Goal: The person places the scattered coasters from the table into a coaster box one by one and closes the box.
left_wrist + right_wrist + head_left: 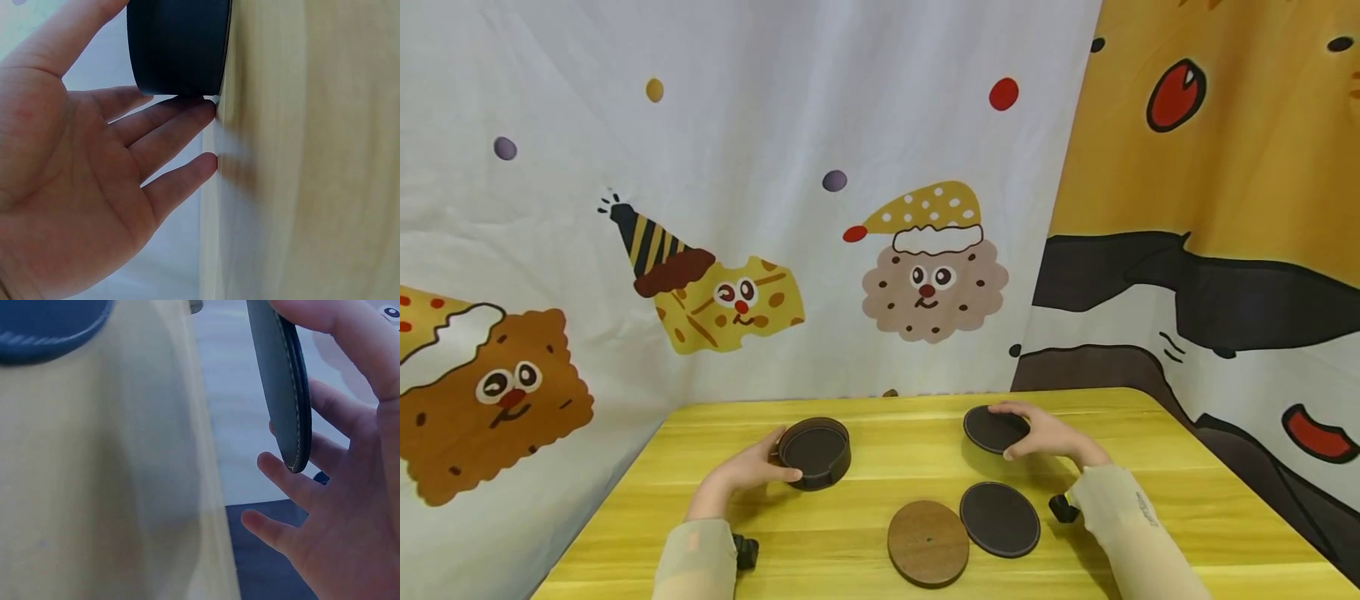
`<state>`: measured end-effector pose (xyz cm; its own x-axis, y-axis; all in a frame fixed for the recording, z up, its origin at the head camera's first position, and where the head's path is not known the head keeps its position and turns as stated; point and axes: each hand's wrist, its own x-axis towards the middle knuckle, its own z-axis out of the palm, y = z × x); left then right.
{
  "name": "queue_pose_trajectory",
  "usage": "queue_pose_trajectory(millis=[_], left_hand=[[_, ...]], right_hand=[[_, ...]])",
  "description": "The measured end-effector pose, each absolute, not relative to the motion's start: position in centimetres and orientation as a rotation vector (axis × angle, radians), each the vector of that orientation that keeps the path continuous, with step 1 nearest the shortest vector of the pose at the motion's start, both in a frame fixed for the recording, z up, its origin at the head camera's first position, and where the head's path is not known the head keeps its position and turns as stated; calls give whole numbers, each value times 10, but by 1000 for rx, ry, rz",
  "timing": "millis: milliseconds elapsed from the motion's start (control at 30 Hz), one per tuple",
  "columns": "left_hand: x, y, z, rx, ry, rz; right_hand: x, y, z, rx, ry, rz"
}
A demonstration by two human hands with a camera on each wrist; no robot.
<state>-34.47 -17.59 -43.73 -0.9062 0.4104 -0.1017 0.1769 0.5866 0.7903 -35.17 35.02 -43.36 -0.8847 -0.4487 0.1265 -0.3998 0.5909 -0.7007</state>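
A dark round coaster holder (815,454), with a notch in its front wall, stands at the left of the table. My left hand (743,468) grips it from the left, thumb near the front and fingers behind. In the left wrist view, fingertips touch the smooth black side of the holder (178,47). Whether a coaster lies inside, I cannot tell. At the back right, my right hand (1048,433) pinches a dark round coaster (994,428) by its edge, above the table. Pale stitching runs round this coaster (279,387) in the right wrist view.
Another dark coaster (1000,519) lies flat near the front, touching or nearly touching a round brown wooden disc (928,543) on its left. The yellow wood-grain table (880,417) ends at the back against a cartoon-printed curtain (850,350).
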Motion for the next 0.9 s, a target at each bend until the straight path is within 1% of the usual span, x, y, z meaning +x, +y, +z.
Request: queue_pose_trajectory(millis=[567,700,900], left_hand=[[-345,-177,-437,517,2533,1238],[-345,-178,-438,517,2530,1253],[-346,-178,-440,520,2513,1268]], right_hand=[[-366,323,-372,-830,2806,-1076],[-371,312,-367,-862,2771,-1085],[-377,289,-372,-927,2708,-1094]])
